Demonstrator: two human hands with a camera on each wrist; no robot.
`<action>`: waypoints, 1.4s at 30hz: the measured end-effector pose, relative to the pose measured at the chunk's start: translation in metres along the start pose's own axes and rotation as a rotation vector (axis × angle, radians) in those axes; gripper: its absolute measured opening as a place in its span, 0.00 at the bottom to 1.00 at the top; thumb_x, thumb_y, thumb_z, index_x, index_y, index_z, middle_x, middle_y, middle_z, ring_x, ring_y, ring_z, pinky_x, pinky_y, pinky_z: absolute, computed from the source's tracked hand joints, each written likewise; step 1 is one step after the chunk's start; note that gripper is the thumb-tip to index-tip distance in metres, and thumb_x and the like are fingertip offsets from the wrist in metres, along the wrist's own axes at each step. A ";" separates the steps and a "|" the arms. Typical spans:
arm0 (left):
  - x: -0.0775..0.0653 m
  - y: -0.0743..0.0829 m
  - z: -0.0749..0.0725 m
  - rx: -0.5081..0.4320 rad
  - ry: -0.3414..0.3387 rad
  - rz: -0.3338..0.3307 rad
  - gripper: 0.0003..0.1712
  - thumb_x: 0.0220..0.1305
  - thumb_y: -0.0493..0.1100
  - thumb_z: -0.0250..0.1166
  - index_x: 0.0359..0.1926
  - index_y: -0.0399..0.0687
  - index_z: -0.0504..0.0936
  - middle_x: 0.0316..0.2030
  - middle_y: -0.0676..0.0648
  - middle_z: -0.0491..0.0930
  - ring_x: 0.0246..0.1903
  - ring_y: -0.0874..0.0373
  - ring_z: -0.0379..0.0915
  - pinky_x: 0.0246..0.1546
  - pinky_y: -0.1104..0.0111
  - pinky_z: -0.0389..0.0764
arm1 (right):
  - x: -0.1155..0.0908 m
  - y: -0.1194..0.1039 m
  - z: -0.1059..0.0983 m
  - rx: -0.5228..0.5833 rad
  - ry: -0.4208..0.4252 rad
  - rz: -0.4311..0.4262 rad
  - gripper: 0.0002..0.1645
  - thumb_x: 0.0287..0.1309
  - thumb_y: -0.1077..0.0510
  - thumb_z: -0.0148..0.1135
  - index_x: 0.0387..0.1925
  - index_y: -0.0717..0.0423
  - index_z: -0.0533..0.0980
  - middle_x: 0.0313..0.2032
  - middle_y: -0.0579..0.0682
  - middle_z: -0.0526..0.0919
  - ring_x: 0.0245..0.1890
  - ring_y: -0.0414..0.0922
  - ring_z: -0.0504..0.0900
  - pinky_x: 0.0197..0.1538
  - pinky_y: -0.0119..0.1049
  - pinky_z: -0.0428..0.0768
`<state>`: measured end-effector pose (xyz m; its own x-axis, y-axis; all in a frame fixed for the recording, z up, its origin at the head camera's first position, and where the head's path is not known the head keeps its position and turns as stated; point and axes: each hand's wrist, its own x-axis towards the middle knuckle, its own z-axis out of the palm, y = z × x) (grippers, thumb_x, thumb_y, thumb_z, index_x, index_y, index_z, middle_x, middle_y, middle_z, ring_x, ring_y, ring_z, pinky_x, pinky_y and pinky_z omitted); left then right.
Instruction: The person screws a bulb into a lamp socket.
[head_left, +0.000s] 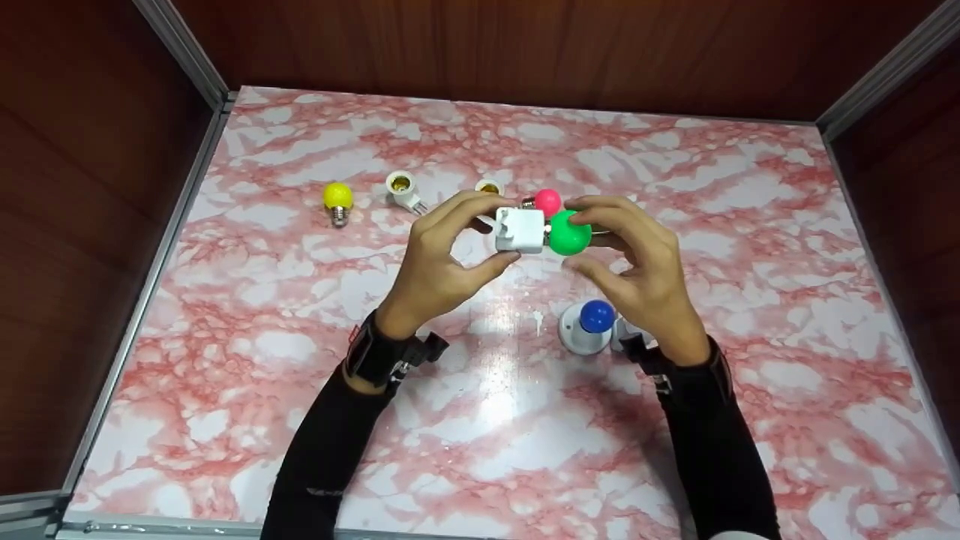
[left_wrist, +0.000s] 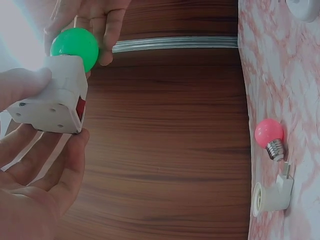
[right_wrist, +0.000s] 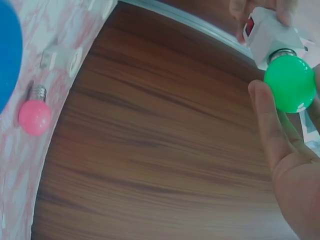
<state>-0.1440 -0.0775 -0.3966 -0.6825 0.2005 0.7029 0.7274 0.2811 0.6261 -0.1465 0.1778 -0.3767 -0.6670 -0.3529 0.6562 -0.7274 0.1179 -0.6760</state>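
My left hand point(head_left: 442, 259) grips a white box-shaped lamp socket point(head_left: 520, 230) between thumb and fingers, held up over the table. A red part shows on the socket's side in both wrist views. A green bulb point(head_left: 570, 233) sits at the socket's end, with some of its metal base point(right_wrist: 283, 53) showing. My right hand point(head_left: 637, 262) has its fingers curled around the bulb; an index fingertip overlaps the green globe, and the thumb lies close to its lower edge in the head view. Behind the hands, a pink bulb point(head_left: 548, 202) lies on the table.
A yellow bulb point(head_left: 338, 196) and a white plug-in socket point(head_left: 402, 186) lie at the back left. Another white socket point(left_wrist: 272, 197) lies near the pink bulb. A blue bulb point(head_left: 597, 316) stands in a round white holder point(head_left: 581, 341) below my right hand. Brown wood panels point(head_left: 487, 52) enclose the table.
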 end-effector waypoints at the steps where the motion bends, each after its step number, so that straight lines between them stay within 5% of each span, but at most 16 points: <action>1: 0.000 0.000 0.000 0.001 0.000 -0.004 0.29 0.63 0.47 0.79 0.60 0.37 0.84 0.54 0.41 0.87 0.48 0.55 0.85 0.49 0.69 0.88 | 0.000 0.000 -0.001 -0.005 -0.007 0.003 0.27 0.50 0.77 0.76 0.55 0.70 0.81 0.57 0.66 0.84 0.55 0.42 0.89 0.55 0.32 0.90; 18: 0.000 0.001 -0.001 0.001 0.001 0.002 0.29 0.63 0.47 0.79 0.59 0.36 0.84 0.54 0.40 0.87 0.48 0.55 0.85 0.48 0.68 0.89 | -0.001 0.000 -0.002 -0.041 -0.023 0.015 0.30 0.51 0.79 0.74 0.58 0.69 0.80 0.54 0.65 0.85 0.49 0.38 0.90 0.53 0.28 0.89; 42: 0.002 0.000 -0.002 -0.024 0.002 0.057 0.25 0.60 0.40 0.80 0.57 0.38 0.85 0.54 0.41 0.88 0.54 0.55 0.84 0.53 0.69 0.87 | -0.003 0.002 -0.008 -0.144 -0.084 0.103 0.32 0.57 0.70 0.75 0.64 0.64 0.79 0.46 0.58 0.91 0.43 0.31 0.87 0.49 0.23 0.87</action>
<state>-0.1447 -0.0789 -0.3946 -0.6398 0.2138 0.7382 0.7665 0.2467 0.5929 -0.1473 0.1862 -0.3770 -0.7277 -0.4074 0.5518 -0.6756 0.2864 -0.6794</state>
